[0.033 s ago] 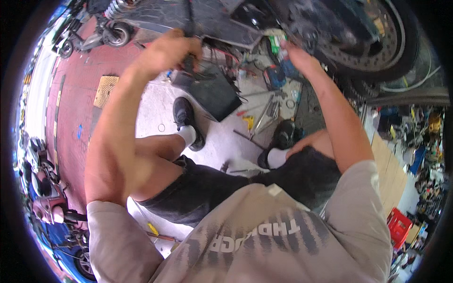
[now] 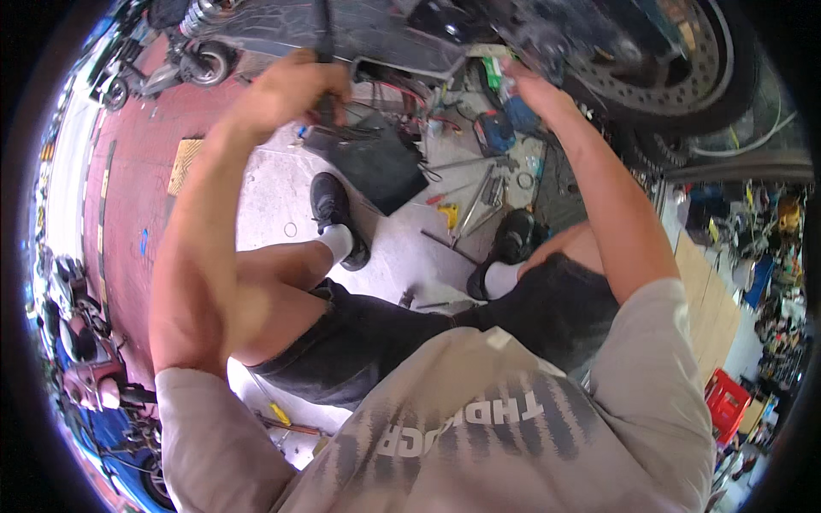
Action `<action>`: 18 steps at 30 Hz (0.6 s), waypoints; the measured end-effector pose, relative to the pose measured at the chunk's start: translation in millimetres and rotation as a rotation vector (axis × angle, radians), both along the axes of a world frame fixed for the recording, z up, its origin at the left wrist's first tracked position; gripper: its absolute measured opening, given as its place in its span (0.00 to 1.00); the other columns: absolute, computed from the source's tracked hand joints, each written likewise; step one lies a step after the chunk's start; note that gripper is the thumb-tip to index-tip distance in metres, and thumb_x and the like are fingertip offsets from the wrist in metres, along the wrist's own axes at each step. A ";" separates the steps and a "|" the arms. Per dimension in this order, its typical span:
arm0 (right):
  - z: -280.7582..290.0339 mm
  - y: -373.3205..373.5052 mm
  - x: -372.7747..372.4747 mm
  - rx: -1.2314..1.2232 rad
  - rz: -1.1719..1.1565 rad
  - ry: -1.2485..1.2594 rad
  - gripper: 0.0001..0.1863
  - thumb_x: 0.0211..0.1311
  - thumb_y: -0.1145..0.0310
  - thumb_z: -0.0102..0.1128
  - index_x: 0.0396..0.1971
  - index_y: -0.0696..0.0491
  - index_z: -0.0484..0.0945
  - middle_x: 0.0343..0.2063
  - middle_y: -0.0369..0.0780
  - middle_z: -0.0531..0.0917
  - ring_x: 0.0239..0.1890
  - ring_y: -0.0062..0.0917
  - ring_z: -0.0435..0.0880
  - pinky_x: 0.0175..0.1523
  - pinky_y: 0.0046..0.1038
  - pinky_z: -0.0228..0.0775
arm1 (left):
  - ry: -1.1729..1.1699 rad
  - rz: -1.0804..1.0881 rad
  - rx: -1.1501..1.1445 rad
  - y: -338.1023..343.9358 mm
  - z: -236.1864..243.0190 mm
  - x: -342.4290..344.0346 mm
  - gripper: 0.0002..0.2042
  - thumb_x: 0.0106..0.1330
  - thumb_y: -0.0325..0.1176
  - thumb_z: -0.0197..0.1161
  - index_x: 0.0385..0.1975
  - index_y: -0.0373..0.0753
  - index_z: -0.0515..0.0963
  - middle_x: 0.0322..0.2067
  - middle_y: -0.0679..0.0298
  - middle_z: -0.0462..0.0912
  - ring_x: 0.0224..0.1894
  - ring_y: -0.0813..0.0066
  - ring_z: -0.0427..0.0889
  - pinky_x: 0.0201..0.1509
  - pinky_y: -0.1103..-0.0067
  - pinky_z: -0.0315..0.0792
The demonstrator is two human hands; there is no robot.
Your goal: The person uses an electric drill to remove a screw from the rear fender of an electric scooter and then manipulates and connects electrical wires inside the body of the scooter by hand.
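My left hand [image 2: 298, 90] is closed around a long black bar [image 2: 321, 34], which runs upward out of the picture and ends just below my fist. Beside the scooter's underside [image 2: 539, 43], my right hand [image 2: 532, 87] has its fingers drawn together, and whatever lies in them is hidden. A green-and-white item [image 2: 492, 73] shows right by those fingertips. On the floor below sits a blue cordless drill [image 2: 493, 132]. Under my left hand lies a flat black panel or box [image 2: 380, 171].
The scooter's wheel with its brake disc [image 2: 676, 77] looms at upper right. Pliers-like hand tools [image 2: 481, 201] and a yellow tool [image 2: 449, 214] lie between my feet. A screwdriver [image 2: 278, 414] rests by my left thigh. A red crate [image 2: 727, 402] stands far right, and parked scooters line the left.
My left hand and the black bar have shifted slightly left. My right hand stays by the scooter's underside; the whole view has moved a little.
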State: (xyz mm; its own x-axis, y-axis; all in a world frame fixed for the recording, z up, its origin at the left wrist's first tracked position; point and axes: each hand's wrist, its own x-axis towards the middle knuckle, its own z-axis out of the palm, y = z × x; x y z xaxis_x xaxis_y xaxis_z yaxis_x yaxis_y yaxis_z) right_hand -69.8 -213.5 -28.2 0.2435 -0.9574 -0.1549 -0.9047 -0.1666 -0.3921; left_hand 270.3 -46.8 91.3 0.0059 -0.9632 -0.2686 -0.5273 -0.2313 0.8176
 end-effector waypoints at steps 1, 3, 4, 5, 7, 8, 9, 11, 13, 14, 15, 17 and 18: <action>-3.0 -7.3 8.0 -0.024 -0.006 -0.028 0.30 0.69 0.48 0.61 0.64 0.49 0.73 0.46 0.43 0.87 0.48 0.36 0.86 0.54 0.33 0.75 | -0.004 0.023 0.023 1.2 -1.5 5.1 0.11 0.66 0.40 0.59 0.31 0.39 0.82 0.26 0.64 0.86 0.30 0.77 0.83 0.32 0.79 0.70; -3.2 -17.4 14.1 -0.064 -0.023 -0.074 0.28 0.69 0.49 0.61 0.62 0.50 0.74 0.45 0.42 0.87 0.46 0.34 0.86 0.53 0.33 0.75 | -0.005 -0.057 0.035 -3.9 -8.4 18.6 0.11 0.67 0.40 0.57 0.33 0.40 0.82 0.25 0.66 0.86 0.29 0.78 0.81 0.32 0.79 0.68; -3.1 -19.9 17.0 -0.067 -0.019 -0.097 0.27 0.69 0.49 0.61 0.61 0.50 0.74 0.44 0.42 0.87 0.46 0.34 0.86 0.52 0.32 0.75 | -0.063 0.011 0.028 -0.4 -7.1 17.0 0.12 0.68 0.40 0.56 0.34 0.40 0.81 0.26 0.65 0.86 0.28 0.78 0.81 0.33 0.81 0.68; -0.8 -20.8 17.1 -0.065 -0.014 -0.119 0.27 0.68 0.49 0.61 0.60 0.50 0.75 0.43 0.41 0.87 0.45 0.33 0.86 0.51 0.32 0.76 | -0.071 0.057 0.028 1.3 -7.6 16.2 0.12 0.69 0.40 0.55 0.37 0.39 0.81 0.27 0.64 0.86 0.29 0.77 0.81 0.34 0.80 0.70; 2.9 -22.7 25.2 -0.055 0.001 -0.161 0.25 0.68 0.50 0.61 0.58 0.50 0.76 0.42 0.41 0.87 0.44 0.32 0.86 0.50 0.32 0.76 | -0.062 0.128 0.026 8.3 -7.4 13.5 0.14 0.71 0.40 0.53 0.40 0.38 0.81 0.29 0.62 0.87 0.30 0.76 0.82 0.35 0.79 0.73; 4.3 -24.2 24.1 -0.052 -0.002 -0.179 0.24 0.68 0.50 0.61 0.57 0.50 0.77 0.42 0.40 0.87 0.43 0.31 0.86 0.49 0.32 0.76 | -0.041 0.133 0.024 7.4 -7.7 7.2 0.14 0.72 0.40 0.52 0.42 0.37 0.80 0.30 0.61 0.87 0.30 0.75 0.82 0.35 0.79 0.74; 6.0 -25.4 23.5 -0.043 -0.007 -0.201 0.24 0.68 0.51 0.61 0.56 0.50 0.77 0.41 0.40 0.87 0.43 0.31 0.86 0.49 0.32 0.76 | -0.019 0.139 0.023 6.0 -8.0 1.2 0.15 0.72 0.40 0.51 0.43 0.36 0.80 0.31 0.60 0.87 0.30 0.75 0.82 0.36 0.79 0.75; 8.4 -24.1 29.1 -0.014 0.006 -0.249 0.22 0.67 0.52 0.62 0.54 0.51 0.78 0.40 0.39 0.86 0.42 0.30 0.86 0.47 0.32 0.76 | 0.004 0.126 0.035 7.5 -6.5 -2.6 0.16 0.71 0.42 0.54 0.44 0.35 0.81 0.32 0.60 0.88 0.31 0.74 0.83 0.36 0.77 0.76; 9.5 -22.0 29.5 0.023 0.009 -0.288 0.21 0.67 0.52 0.62 0.52 0.51 0.79 0.39 0.38 0.86 0.40 0.29 0.86 0.46 0.32 0.77 | 0.001 0.139 0.036 8.3 -3.1 -13.9 0.17 0.71 0.43 0.55 0.46 0.34 0.80 0.33 0.60 0.88 0.31 0.73 0.83 0.36 0.77 0.77; 8.7 -19.8 29.7 0.043 0.008 -0.310 0.20 0.67 0.53 0.62 0.50 0.51 0.80 0.38 0.37 0.86 0.40 0.28 0.86 0.45 0.31 0.77 | -0.018 0.142 0.037 6.8 -3.6 -15.2 0.17 0.71 0.42 0.55 0.46 0.34 0.80 0.33 0.60 0.88 0.31 0.73 0.83 0.35 0.76 0.77; 7.8 -17.2 28.7 0.066 0.004 -0.331 0.19 0.67 0.53 0.62 0.49 0.51 0.80 0.37 0.37 0.86 0.39 0.27 0.86 0.45 0.31 0.77 | -0.037 0.147 0.038 4.9 -6.9 -12.1 0.17 0.71 0.42 0.55 0.47 0.34 0.80 0.33 0.59 0.88 0.31 0.73 0.83 0.35 0.76 0.77; 4.6 -12.1 29.3 0.116 -0.002 -0.374 0.18 0.66 0.54 0.62 0.47 0.51 0.81 0.36 0.36 0.86 0.38 0.26 0.86 0.44 0.31 0.77 | -0.070 0.182 0.040 6.7 -6.2 -12.5 0.17 0.71 0.42 0.55 0.47 0.34 0.80 0.33 0.59 0.88 0.31 0.73 0.83 0.34 0.76 0.77; 3.1 -9.5 31.0 0.144 -0.007 -0.397 0.18 0.66 0.54 0.62 0.46 0.52 0.82 0.36 0.36 0.86 0.37 0.26 0.86 0.43 0.31 0.77 | -0.094 0.195 0.041 8.7 -4.1 -11.1 0.17 0.70 0.42 0.55 0.47 0.34 0.81 0.33 0.59 0.88 0.31 0.73 0.83 0.34 0.75 0.77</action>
State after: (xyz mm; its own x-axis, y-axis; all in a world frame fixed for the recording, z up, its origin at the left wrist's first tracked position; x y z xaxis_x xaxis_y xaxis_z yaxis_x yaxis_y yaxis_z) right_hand -38.9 -223.1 -25.1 0.3045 -0.9348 -0.1830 -0.6795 -0.0785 -0.7295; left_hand 259.2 -38.1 87.3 0.2180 -0.9298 -0.2967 -0.5428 -0.3682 0.7549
